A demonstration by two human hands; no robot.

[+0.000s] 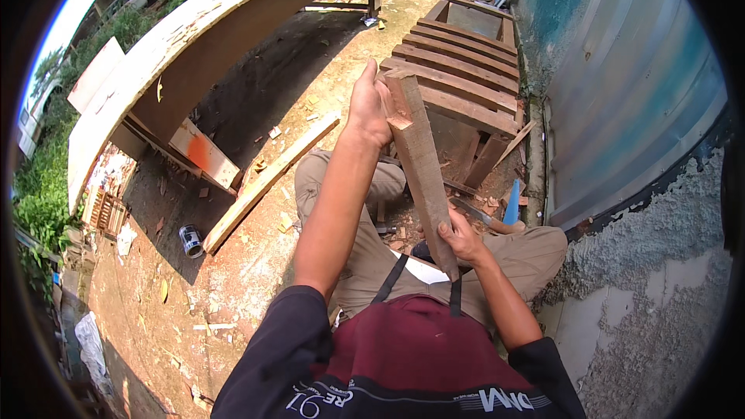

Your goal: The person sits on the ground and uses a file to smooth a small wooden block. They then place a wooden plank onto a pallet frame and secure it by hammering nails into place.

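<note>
A thick wooden beam [423,167] lies lengthwise across my lap, held up at a slant with both hands. My left hand [368,112] is closed round its far end, where a notch with fresh reddish wood is cut. Near the lower, narrower-looking end, my right hand [463,237] grips the beam with the thumb on top. Beside my right knee is a wooden-handled tool [490,220]; its far part is partly hidden by the beam. A blue pointed blade-like piece [511,202] stands close to it.
Ahead is a slatted wooden frame [466,70] on legs. A large wooden table [186,39] arches over the left side. On the ground lie a long plank [272,182], a can [190,240] and wood chips. A corrugated metal sheet [632,101] and rough wall bound the right.
</note>
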